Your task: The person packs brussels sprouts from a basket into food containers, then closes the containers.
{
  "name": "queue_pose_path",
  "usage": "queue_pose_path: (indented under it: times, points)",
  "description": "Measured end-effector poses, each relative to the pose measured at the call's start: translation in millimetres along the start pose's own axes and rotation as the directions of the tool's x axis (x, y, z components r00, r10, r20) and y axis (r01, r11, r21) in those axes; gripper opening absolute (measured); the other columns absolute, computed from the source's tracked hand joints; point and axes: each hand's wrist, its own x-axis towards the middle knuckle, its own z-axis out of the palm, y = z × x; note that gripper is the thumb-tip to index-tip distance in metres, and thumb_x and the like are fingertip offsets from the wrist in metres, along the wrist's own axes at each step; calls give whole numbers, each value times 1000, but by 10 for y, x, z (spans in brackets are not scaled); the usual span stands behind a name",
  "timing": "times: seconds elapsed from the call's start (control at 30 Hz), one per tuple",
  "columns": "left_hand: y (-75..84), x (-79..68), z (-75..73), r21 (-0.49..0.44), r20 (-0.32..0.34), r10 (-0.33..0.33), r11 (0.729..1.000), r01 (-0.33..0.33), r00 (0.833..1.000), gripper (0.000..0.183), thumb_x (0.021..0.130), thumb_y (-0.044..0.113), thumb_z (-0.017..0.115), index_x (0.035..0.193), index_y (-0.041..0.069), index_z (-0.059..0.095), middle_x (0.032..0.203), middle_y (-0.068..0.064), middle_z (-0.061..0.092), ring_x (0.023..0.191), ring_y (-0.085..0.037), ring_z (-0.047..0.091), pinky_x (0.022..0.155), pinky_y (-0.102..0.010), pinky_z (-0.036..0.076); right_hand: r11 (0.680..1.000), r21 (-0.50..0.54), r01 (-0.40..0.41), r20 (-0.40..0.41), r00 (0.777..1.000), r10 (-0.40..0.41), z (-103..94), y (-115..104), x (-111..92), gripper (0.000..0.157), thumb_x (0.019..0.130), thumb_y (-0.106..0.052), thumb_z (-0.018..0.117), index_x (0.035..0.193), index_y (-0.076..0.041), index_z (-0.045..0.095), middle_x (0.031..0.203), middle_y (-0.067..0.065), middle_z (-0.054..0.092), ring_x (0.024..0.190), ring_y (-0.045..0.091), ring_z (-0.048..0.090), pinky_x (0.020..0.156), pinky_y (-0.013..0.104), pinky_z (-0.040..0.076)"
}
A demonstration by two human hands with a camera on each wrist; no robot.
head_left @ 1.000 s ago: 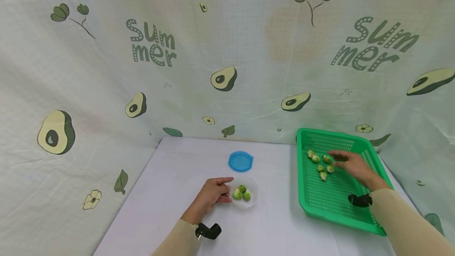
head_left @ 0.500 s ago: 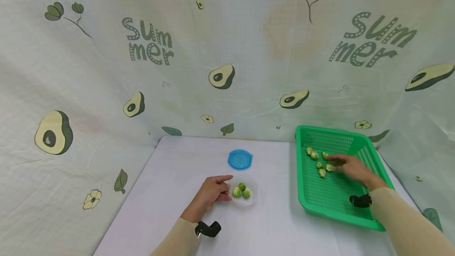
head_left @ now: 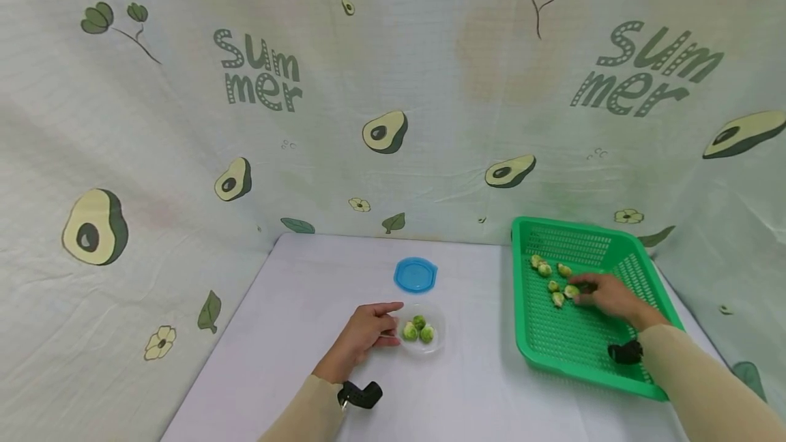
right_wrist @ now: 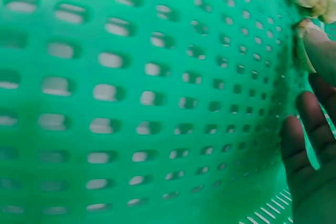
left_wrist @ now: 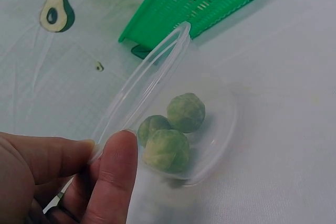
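Only the head view shows us the blue lid point(head_left: 415, 275) near a clear bowl point(head_left: 438, 322) of three sprouts point(head_left: 419, 323). Left wrist: the left hand point(left_wrist: 52, 160) pinches the bowl's rim. Right wrist: the right hand point(right_wrist: 315, 182), three fingers straight, touches a sprout point(right_wrist: 303, 51) in the basket point(right_wrist: 126, 96); we can't tell if it pinches.

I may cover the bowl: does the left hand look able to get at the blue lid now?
Probably yes, once it lets go: the left hand pinches the clear bowl, but the blue lid lies just beyond, with nothing on it.
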Motion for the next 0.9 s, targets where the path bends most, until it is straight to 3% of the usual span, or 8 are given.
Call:
queue_pose_path:
  times: [0.17,0.3,0.53,0.7,0.9]
  points:
    - [-1,0,-14,-1,1,4,1000,-4,1000,43,100,4,66,143,8,67,95,-13,65,77,-17,64,71,-31,67,1000,6,-1,-9,1000,1,7,-35,14,37,98,-11,71,129,9,65,127,33,63,106,39,66,83,51,59]
    - [-1,-5,-18,-8,11,4,1000,-4,1000,43,100,3,65,143,7,67,95,-12,64,77,-17,64,72,-31,67,1000,15,-3,-26,1000,3,3,-44,17,37,99,-10,70,129,10,63,123,31,65,106,39,65,82,49,58]
    - [5,-18,-6,-10,12,1,1000,-1,1000,42,100,4,66,142,8,67,94,-11,65,77,-17,64,72,-30,67,998,56,-8,-114,993,14,-15,-25,21,51,104,-22,68,141,10,56,138,37,57,123,56,55,88,58,58]
    - [5,-18,-6,-9,14,2,1000,-2,1000,43,100,4,66,142,7,67,93,-11,64,77,-17,63,72,-30,67,994,110,-19,-142,989,34,-42,-96,-3,53,106,-29,64,146,5,56,145,35,53,123,53,57,84,52,60]
    - [15,-19,-5,-9,13,1,1000,-1,1000,42,100,3,66,142,8,68,94,-11,64,77,-17,63,72,-30,67,983,182,-25,-141,989,52,-78,-223,-46,54,110,-28,58,152,4,50,152,36,47,126,53,57,92,59,56]
